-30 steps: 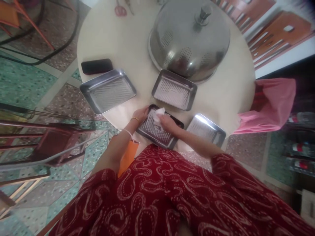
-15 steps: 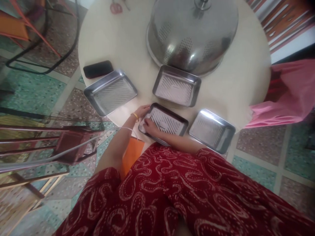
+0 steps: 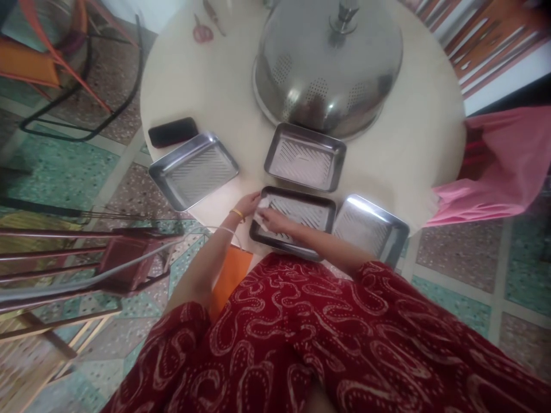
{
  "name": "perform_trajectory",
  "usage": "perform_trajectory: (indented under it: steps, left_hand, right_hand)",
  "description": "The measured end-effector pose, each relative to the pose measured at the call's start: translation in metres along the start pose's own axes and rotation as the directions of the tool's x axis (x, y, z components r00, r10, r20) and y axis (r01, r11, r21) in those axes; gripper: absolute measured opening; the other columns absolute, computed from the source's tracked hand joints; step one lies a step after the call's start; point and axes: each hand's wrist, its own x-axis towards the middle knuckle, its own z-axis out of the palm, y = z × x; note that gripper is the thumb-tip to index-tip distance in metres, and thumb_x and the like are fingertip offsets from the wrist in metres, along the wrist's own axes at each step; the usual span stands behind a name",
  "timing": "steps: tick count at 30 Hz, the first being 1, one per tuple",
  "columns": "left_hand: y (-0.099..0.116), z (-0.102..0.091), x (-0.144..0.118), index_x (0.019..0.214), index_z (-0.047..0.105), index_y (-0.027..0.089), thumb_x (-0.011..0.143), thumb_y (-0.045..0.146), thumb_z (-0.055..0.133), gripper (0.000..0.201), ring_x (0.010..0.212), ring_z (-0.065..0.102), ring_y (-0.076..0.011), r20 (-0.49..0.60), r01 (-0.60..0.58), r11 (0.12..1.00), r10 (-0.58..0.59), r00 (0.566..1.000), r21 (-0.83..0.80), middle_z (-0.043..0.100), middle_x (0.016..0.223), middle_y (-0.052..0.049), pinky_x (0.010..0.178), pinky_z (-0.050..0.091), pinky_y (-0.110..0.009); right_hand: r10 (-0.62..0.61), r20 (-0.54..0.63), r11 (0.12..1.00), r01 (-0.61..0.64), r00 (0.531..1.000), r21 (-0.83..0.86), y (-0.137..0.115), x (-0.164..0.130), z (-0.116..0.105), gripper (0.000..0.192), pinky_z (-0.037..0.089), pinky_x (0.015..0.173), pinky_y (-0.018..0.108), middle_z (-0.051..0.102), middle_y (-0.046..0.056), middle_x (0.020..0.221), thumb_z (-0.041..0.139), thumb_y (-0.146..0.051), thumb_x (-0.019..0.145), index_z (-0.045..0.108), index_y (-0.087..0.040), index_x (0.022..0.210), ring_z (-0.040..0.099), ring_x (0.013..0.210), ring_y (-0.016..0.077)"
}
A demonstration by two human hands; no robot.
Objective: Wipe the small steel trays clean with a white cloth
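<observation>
A metal tray (image 3: 316, 213) with slanted ridges lies in front of me at the table's near edge. My left hand (image 3: 248, 203), with a yellow bangle on its wrist, grips the tray's far left corner. Reaching across the tray, my right hand (image 3: 274, 220) is closed on a small white cloth or tissue (image 3: 260, 213), pressed against the inside of the left wall. Its exact kind is hard to make out. Three similar trays stand around: one to the left (image 3: 193, 172), one behind (image 3: 305, 158), and one to the right (image 3: 365, 229), touching or nearly touching mine.
On the round cream table (image 3: 206, 86) stands a large domed metal cover (image 3: 327, 74) with a knob. A black phone-like object (image 3: 173, 132) lies at the left, scissors (image 3: 202, 31) and a knife (image 3: 214, 17) farther back. Beside me hangs an orange bag (image 3: 232, 275); pink cloth (image 3: 503, 166) is at right.
The tray under my hands has turned slightly and shifted right, closer to the right-hand tray. My right hand has moved a little up along the left wall with the white cloth.
</observation>
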Motion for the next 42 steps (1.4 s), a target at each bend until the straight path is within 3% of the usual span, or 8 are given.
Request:
perform_trajectory:
  steps: [7, 13, 20, 23, 28, 33, 37, 42]
  left_hand:
    - [0.017, 0.006, -0.009, 0.138, 0.052, 0.018, 0.095, 0.035, 0.031, 0.051, 0.121, 0.057, -0.0243, -0.017, 0.001, 0.991, 0.001, 1.000, 0.131, 0.061, 0.132, -0.009, 0.105, 0.040, -0.035]
    - [0.031, 0.017, -0.017, 0.146, 0.037, 0.021, 0.096, 0.033, 0.031, 0.052, 0.097, 0.068, -0.0301, -0.094, 0.134, 0.869, -0.102, 0.990, 0.476, 0.071, 0.106, -0.015, 0.085, 0.048, -0.038]
    - [0.031, 0.022, -0.017, 0.141, 0.041, 0.023, 0.097, 0.034, 0.026, 0.047, 0.093, 0.069, -0.0280, -0.114, 0.137, 0.835, -0.089, 0.989, 0.534, 0.072, 0.103, -0.013, 0.078, 0.047, -0.035]
    - [0.033, 0.024, -0.017, 0.140, 0.042, 0.023, 0.097, 0.036, 0.026, 0.047, 0.093, 0.069, -0.0281, -0.130, 0.158, 0.847, -0.106, 0.986, 0.508, 0.072, 0.102, -0.013, 0.077, 0.047, -0.035]
    - [0.038, 0.023, -0.016, 0.138, 0.046, 0.024, 0.097, 0.044, 0.027, 0.049, 0.093, 0.068, -0.0313, -0.141, 0.155, 0.845, -0.095, 0.985, 0.512, 0.072, 0.101, -0.014, 0.076, 0.047, -0.037]
    - [0.038, 0.023, -0.017, 0.140, 0.046, 0.026, 0.096, 0.036, 0.031, 0.047, 0.094, 0.067, -0.0320, -0.159, 0.158, 0.833, -0.086, 0.984, 0.530, 0.072, 0.102, -0.014, 0.076, 0.047, -0.038]
    - [0.039, 0.028, -0.017, 0.138, 0.049, 0.027, 0.096, 0.038, 0.030, 0.047, 0.095, 0.067, -0.0329, -0.191, 0.168, 0.859, -0.084, 0.978, 0.483, 0.071, 0.103, -0.014, 0.076, 0.046, -0.039]
    - [0.041, 0.029, -0.016, 0.139, 0.048, 0.026, 0.097, 0.037, 0.030, 0.047, 0.097, 0.066, -0.0329, -0.194, 0.177, 0.870, -0.096, 0.976, 0.461, 0.070, 0.107, -0.014, 0.079, 0.046, -0.039]
  right_hand:
    - [0.279, -0.529, 0.960, -0.239, 0.801, 0.144, 0.016, 0.010, 0.010, 0.043, 0.039, 0.102, 0.037, 0.054, 0.017, 0.127, 0.030, -0.012, 0.090, 0.043, -0.010, 0.130, 0.048, 0.120, 0.0238]
    - [0.096, -0.194, 0.982, -0.125, 0.976, -0.141, 0.020, 0.004, 0.014, 0.035, 0.042, 0.096, 0.032, 0.057, 0.017, 0.124, 0.036, -0.017, 0.093, 0.052, -0.008, 0.123, 0.053, 0.111, 0.0222]
    - [0.057, 0.205, 0.943, 0.015, 0.977, -0.333, 0.072, -0.106, -0.006, 0.025, 0.046, 0.077, 0.026, 0.068, 0.008, 0.103, 0.066, -0.012, 0.075, 0.069, -0.018, 0.099, 0.063, 0.096, 0.0213]
    - [0.144, 0.212, 0.899, -0.039, 0.967, -0.435, 0.079, -0.117, -0.031, 0.017, 0.046, 0.073, 0.031, 0.068, 0.015, 0.089, 0.065, -0.005, 0.073, 0.070, -0.010, 0.088, 0.064, 0.087, 0.0270]
    - [0.000, 0.058, 0.877, 0.028, 0.998, -0.480, 0.054, -0.056, -0.063, 0.036, 0.041, 0.095, 0.039, 0.058, 0.018, 0.124, 0.038, -0.014, 0.095, 0.055, -0.012, 0.127, 0.052, 0.116, 0.0275]
    - [0.109, 0.070, 0.871, -0.061, 0.992, -0.487, 0.077, -0.063, -0.074, 0.031, 0.042, 0.092, 0.040, 0.063, 0.024, 0.113, 0.039, -0.009, 0.091, 0.065, -0.004, 0.107, 0.056, 0.110, 0.0293]
    - [0.270, 0.129, 0.865, -0.182, 0.954, -0.467, 0.094, -0.111, -0.054, 0.020, 0.044, 0.087, 0.040, 0.068, 0.025, 0.101, 0.053, -0.006, 0.081, 0.070, -0.006, 0.093, 0.061, 0.103, 0.0318]
    - [0.297, 0.257, 0.937, -0.229, 0.920, -0.264, 0.059, -0.125, 0.008, 0.015, 0.047, 0.069, 0.025, 0.073, 0.007, 0.085, 0.063, -0.012, 0.074, 0.072, -0.017, 0.085, 0.066, 0.080, 0.0200]
